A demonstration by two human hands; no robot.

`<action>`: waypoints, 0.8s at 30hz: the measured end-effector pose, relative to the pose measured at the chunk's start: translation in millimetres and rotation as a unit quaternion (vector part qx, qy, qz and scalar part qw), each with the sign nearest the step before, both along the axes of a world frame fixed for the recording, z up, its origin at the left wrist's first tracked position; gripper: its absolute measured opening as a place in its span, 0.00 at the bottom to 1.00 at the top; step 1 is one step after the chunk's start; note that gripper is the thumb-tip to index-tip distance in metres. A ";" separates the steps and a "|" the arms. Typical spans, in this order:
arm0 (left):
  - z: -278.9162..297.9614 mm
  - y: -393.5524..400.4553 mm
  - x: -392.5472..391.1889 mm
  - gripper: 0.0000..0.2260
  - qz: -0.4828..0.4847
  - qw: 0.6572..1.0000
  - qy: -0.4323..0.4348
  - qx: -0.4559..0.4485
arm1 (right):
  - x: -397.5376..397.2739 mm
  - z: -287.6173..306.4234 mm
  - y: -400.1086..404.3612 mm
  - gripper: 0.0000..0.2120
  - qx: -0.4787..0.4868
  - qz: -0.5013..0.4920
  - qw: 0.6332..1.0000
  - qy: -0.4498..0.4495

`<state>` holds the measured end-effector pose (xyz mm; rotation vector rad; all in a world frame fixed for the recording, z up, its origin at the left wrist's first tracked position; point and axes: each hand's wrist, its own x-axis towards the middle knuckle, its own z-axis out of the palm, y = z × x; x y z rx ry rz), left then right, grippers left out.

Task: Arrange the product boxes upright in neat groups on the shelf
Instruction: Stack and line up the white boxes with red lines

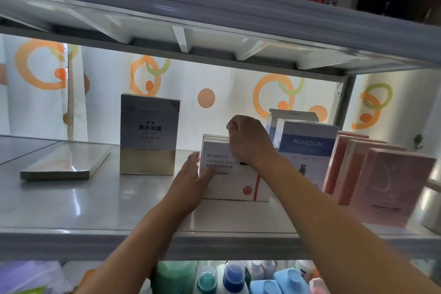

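We see the left hand (191,179) flat, fingers straight against the white boxes' (236,181) left side; right hand (248,141) curls over their top edge, upright on the shelf (95,203).

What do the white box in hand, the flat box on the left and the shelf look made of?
White box: matte printed card, likely; crisp folded edges, no glare.
Flat box: card with a glossy, maybe foil face; it mirrors the curtain's orange.
Shelf: smooth grey, probably painted metal or laminate; soft streaked reflections.
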<state>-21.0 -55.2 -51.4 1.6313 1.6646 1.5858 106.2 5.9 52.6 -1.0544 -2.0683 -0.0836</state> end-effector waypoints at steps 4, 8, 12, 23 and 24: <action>-0.6 0.1 0.8 0.16 -0.009 1.000 -0.010 -0.008 | 7.0 -1.2 7.7 0.15 -0.047 -0.012 0.998 -0.026; -1.0 0.5 1.5 0.10 -0.012 1.000 -0.006 -0.011 | 13.3 -1.2 13.1 0.16 -0.091 -0.001 0.995 -0.037; -1.9 0.2 0.5 0.10 -0.005 1.000 0.015 -0.014 | 12.2 -3.0 12.4 0.14 -0.086 -0.011 0.994 -0.063; 1.5 -1.1 1.1 0.15 -0.016 0.999 0.031 -0.025 | 11.0 -8.6 4.6 0.14 0.019 -0.042 0.999 -0.011; 1.1 -0.9 1.2 0.14 -0.017 0.999 0.028 -0.023 | 11.6 -8.4 3.6 0.14 0.024 -0.041 0.999 -0.010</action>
